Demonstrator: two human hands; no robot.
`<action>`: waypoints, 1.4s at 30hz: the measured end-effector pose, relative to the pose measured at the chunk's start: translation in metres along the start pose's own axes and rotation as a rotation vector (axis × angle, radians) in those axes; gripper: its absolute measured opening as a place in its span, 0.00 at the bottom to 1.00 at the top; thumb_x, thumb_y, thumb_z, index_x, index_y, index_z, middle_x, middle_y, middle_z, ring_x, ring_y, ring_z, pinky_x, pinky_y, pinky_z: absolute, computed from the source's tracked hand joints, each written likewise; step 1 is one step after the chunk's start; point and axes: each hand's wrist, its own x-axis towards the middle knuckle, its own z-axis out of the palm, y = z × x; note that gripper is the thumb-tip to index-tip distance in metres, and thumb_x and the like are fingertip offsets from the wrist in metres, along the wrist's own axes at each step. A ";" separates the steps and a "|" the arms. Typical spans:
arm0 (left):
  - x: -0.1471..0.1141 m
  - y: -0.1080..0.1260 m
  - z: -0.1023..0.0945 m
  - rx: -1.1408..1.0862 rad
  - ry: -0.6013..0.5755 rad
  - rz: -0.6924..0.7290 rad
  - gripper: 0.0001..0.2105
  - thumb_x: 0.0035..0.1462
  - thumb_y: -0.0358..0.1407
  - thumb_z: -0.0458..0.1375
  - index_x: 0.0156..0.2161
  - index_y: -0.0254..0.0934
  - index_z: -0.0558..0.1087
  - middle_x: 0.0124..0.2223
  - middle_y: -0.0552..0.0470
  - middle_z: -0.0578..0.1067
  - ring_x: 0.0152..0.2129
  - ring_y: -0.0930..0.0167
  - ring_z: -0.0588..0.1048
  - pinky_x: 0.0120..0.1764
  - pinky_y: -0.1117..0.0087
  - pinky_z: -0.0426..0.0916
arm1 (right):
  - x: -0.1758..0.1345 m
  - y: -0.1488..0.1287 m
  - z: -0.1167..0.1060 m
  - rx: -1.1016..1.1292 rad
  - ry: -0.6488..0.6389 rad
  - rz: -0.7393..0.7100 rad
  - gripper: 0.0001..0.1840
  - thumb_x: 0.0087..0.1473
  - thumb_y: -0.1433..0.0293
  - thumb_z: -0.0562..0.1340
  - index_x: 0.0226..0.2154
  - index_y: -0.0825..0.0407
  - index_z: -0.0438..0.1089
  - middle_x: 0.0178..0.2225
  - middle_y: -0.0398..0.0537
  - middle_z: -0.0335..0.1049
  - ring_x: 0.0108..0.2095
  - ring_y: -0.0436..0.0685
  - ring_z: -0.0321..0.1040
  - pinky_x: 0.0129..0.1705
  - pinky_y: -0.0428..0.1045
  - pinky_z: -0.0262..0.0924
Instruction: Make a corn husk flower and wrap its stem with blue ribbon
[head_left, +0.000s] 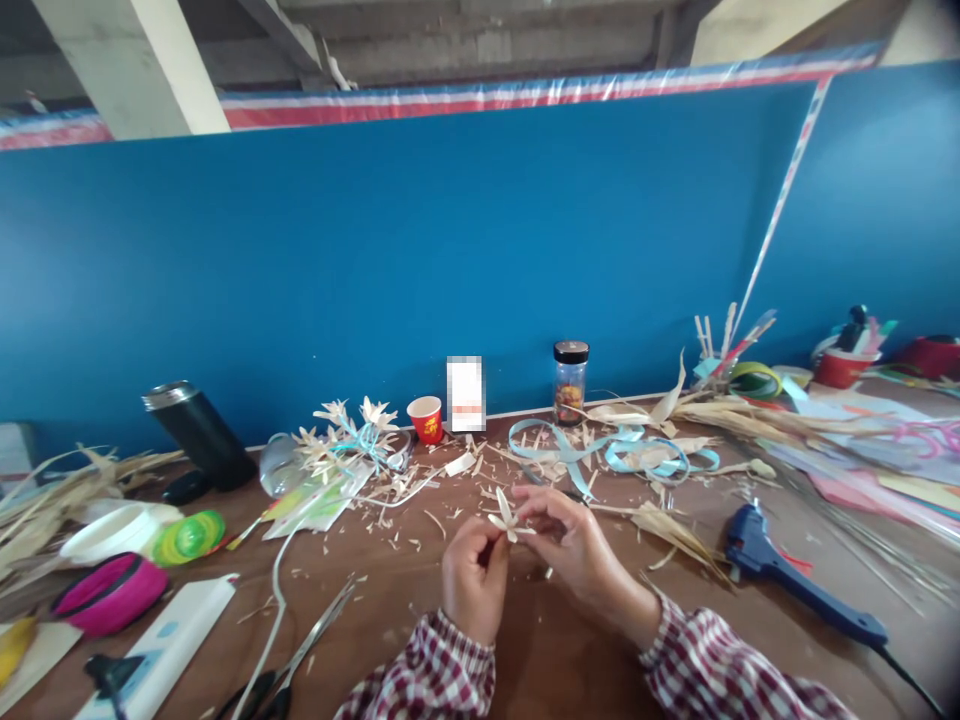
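Between my two hands, low over the middle of the table, is a small pale husk flower [505, 512] with narrow pointed petals. My left hand [472, 578] pinches it from beneath between thumb and bent fingers. From the other side, my right hand [576, 550] has its thumb and fingertips closed on a petal at the flower's right edge. Checked sleeves cover both wrists. Behind my hands, husk scraps and a loop of light blue ribbon [551, 440] lie on the brown table. A bunch of similar husk flowers [352, 435], tied with blue ribbon, is at back left.
Scissors [319, 635] and a white power strip [176, 640] lie at front left. To the right rests a blue glue gun [795, 575] with its cord. A red paper cup [426, 420], glass jar [571, 385] and leaning black flask [202, 435] stand along the blue partition [450, 230].
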 end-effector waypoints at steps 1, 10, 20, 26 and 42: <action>0.000 0.000 0.000 0.009 -0.009 0.007 0.06 0.49 0.31 0.57 0.23 0.38 0.72 0.25 0.50 0.70 0.24 0.69 0.68 0.29 0.73 0.60 | 0.000 0.001 0.001 0.036 0.002 0.006 0.06 0.47 0.72 0.63 0.31 0.51 0.67 0.46 0.51 0.64 0.43 0.55 0.66 0.38 0.48 0.63; -0.004 -0.005 0.002 0.080 -0.073 0.069 0.06 0.52 0.31 0.54 0.25 0.35 0.70 0.26 0.51 0.69 0.25 0.70 0.68 0.28 0.73 0.62 | -0.005 0.009 0.003 0.125 -0.028 -0.020 0.09 0.46 0.76 0.63 0.33 0.51 0.65 0.40 0.47 0.63 0.39 0.53 0.64 0.37 0.46 0.64; 0.001 -0.002 0.004 0.014 -0.188 -0.101 0.11 0.52 0.35 0.56 0.21 0.33 0.69 0.23 0.53 0.66 0.20 0.74 0.66 0.24 0.75 0.60 | -0.005 0.010 0.003 0.130 0.027 -0.031 0.03 0.49 0.72 0.61 0.30 0.51 0.66 0.36 0.46 0.65 0.38 0.53 0.64 0.38 0.47 0.61; 0.002 -0.010 0.003 -0.347 -0.329 -0.474 0.12 0.49 0.42 0.58 0.28 0.33 0.74 0.19 0.57 0.65 0.13 0.79 0.63 0.18 0.77 0.60 | -0.002 0.012 -0.001 0.337 -0.005 0.100 0.08 0.51 0.65 0.59 0.27 0.53 0.64 0.29 0.44 0.64 0.30 0.50 0.62 0.34 0.46 0.59; 0.003 -0.009 0.005 -0.601 -0.192 -0.696 0.12 0.38 0.42 0.66 0.25 0.33 0.75 0.18 0.57 0.66 0.15 0.81 0.62 0.17 0.81 0.59 | -0.004 0.014 0.001 0.475 -0.003 0.228 0.19 0.48 0.64 0.63 0.43 0.49 0.60 0.35 0.46 0.67 0.34 0.51 0.65 0.34 0.46 0.61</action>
